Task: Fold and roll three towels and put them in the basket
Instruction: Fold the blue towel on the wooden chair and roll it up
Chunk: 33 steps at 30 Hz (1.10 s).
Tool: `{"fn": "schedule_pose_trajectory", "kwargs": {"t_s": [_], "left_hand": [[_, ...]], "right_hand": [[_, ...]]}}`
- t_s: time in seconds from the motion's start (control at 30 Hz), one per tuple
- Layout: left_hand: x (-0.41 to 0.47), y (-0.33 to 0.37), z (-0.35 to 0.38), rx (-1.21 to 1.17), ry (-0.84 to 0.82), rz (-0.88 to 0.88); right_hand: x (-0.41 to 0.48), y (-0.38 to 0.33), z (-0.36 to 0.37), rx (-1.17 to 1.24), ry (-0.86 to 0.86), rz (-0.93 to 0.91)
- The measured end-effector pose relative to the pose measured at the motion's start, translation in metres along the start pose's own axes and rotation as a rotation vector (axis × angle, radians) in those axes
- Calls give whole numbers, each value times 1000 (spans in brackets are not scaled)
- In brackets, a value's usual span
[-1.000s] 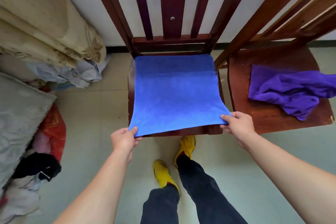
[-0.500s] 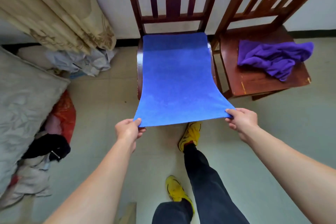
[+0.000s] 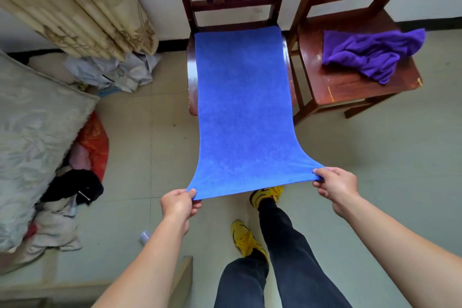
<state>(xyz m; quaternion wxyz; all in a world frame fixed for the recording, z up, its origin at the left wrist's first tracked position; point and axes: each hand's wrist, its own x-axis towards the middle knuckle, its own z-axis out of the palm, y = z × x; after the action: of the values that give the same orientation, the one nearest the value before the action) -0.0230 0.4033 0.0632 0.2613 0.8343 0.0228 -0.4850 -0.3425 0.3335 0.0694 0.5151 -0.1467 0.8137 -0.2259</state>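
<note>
Two corners of the blue towel [image 3: 243, 107] sit pinched in my left hand [image 3: 178, 204] and right hand [image 3: 335, 184], its far end at the back edge of the chair seat [image 3: 192, 75]; nothing rolled yet, purple towel [image 3: 367, 54] crumpled on the neighbouring seat [image 3: 350, 90].

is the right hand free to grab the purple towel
Probably not: the right hand pinches a corner of the blue towel. The purple towel lies uncovered on its chair, so letting go would do.
</note>
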Motion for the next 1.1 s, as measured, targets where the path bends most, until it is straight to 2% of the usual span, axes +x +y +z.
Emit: {"fn": "schedule_pose_trajectory", "kwargs": {"t_s": [0.27,0.5,0.6,0.73,0.93,1.1], "left_hand": [[5,38,12,-100,-11,63],[20,158,42,-309,-141,156],[30,211,53,-319,-171,234],[47,278,76,-194,-140,355],[80,350,113,297,122,584],[116,388,134,356,146,632]], "right_hand": [[14,-27,5,100,-21,-60],[57,-137,37,272,-123,-90],[77,-186,48,347,-208,-94],[104,-248,65,289,-280,-192],[149,-309,101,11,-242,-357],[195,-335,134,-142,-145,-471]]}}
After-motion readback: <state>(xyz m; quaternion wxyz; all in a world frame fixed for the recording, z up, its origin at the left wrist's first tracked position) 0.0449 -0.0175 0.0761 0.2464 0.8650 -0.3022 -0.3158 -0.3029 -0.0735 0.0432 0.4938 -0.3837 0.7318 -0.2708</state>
